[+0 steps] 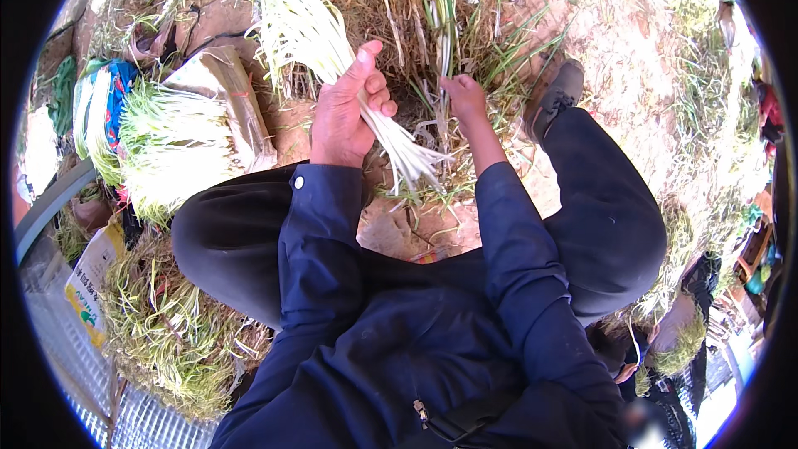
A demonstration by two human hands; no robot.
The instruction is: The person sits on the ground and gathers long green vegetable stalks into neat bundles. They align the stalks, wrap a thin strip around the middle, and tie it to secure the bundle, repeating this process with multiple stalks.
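Note:
My left hand (346, 115) is wrapped around a bunch of pale, trimmed stalks (405, 146) that look like garlic chives. Their white ends point down to the right, and the yellow-green leaves fan out at upper left. My right hand (467, 100) pinches a long leafy stalk (444, 50) at the edge of a heap of unsorted plants (399, 19) with brown, dry, root-like matter. Loose green leaves and peeled skins lie below and beside that hand.
At left, sorted stalks (174, 143) lie stacked by a cardboard piece (240, 106). A heap of discarded leaves (174, 324) and a printed sack (93, 280) are at lower left. My shoe (561, 96) stands right of the heap, on bare earth strewn with leaves.

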